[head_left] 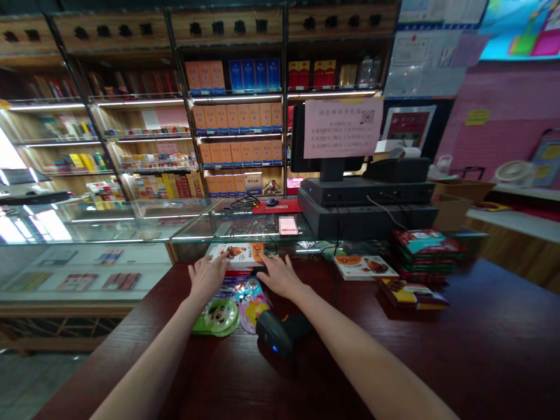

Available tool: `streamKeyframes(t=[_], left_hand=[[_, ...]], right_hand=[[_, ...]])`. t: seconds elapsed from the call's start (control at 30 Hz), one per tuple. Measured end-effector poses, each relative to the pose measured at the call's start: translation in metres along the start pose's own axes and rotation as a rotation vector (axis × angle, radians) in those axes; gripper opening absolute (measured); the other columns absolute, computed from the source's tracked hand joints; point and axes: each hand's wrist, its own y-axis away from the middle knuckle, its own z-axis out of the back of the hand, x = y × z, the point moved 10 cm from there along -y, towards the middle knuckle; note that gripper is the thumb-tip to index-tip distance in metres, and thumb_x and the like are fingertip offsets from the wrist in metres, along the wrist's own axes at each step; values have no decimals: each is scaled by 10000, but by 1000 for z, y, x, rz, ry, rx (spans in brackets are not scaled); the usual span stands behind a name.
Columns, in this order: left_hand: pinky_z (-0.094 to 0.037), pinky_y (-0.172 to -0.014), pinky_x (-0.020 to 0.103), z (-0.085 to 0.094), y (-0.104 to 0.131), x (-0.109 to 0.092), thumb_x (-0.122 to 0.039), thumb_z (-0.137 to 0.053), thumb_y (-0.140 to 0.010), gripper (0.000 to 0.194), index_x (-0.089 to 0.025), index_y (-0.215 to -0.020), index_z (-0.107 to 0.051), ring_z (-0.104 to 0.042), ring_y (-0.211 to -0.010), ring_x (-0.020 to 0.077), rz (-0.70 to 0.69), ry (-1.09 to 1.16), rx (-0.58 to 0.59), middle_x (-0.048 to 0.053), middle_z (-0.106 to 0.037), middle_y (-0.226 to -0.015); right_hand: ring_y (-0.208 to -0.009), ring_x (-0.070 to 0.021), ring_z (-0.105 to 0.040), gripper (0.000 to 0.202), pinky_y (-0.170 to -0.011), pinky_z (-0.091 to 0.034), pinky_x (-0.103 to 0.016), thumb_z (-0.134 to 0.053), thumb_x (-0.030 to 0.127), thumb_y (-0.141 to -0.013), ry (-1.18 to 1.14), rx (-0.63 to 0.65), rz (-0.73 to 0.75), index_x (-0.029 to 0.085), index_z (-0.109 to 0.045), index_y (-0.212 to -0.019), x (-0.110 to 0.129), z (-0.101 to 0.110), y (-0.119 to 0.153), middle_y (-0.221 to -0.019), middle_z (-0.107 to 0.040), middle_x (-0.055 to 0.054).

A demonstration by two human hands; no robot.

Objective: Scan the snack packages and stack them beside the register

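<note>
A white and orange Dove chocolate box [240,255] lies flat near the far edge of the dark wooden counter, on top of something red. My left hand [207,277] grips its left end, fingers over the top. At the right end, my right hand [280,277] holds it with fingers spread along the edge. Just in front of the box are a green panda-face package [217,317] and a colourful package with a yellow figure [252,306]. A black barcode scanner [275,333] with a blue light lies below my right hand, its handle partly behind my forearm.
A second Dove box [366,267] lies to the right, beside yellow-brown packets [411,293] and a stack of dark red and green packs [426,251]. Behind stand a cash register [367,192] with a paper notice [343,128], a glass case [188,219] and stocked shelves [238,99].
</note>
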Motion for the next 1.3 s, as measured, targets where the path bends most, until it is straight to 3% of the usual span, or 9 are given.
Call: streamKeyframes(t=[0.37,0.77,0.9,1.1,1.3], left_hand=[[-325,-1064,551,-2,17,-50,-410,-404,-971,463,-348,-1412,-531,-531,-1235,354,-77,-4,17,164,-537,-1357],[-345,-1065,539,-15,34,-95,-423,-417,-975,446,-354,-1396,-549,-507,-1275,332,-182,55,76,156,-538,-1345],[-362,-1057,545,-16,37,-109,-440,-411,-977,438,-345,-1370,-580,-524,-1229,323,-251,109,28,139,-559,-1299],[-405,-1067,456,-29,37,-124,-310,-450,-961,435,-284,-1373,-585,-498,-1239,276,-483,250,-35,122,-518,-1329],[-342,-1127,538,-38,37,-120,-255,-406,-978,436,-342,-1373,-570,-431,-1335,272,-539,319,-68,85,-475,-1406]], right_hand=[[-1459,-278,-343,617,-1191,-154,-578,-489,407,-955,-60,-72,-96,167,-377,-1512,-39,15,27,-1539,-448,-152],[-1475,-270,-323,618,-1203,-156,-548,-501,392,-952,-58,-94,-178,147,-389,-1507,-79,26,68,-1533,-452,-162],[-1478,-270,-317,627,-1206,-153,-551,-504,383,-944,-45,-134,-185,161,-376,-1516,-89,35,81,-1540,-447,-149],[-1477,-253,-322,608,-1214,-168,-534,-509,335,-933,-28,-224,-183,193,-385,-1511,-104,46,95,-1534,-460,-127],[-1481,-243,-312,601,-1220,-173,-527,-480,284,-918,-49,-318,-164,206,-384,-1506,-115,48,102,-1545,-448,-93]])
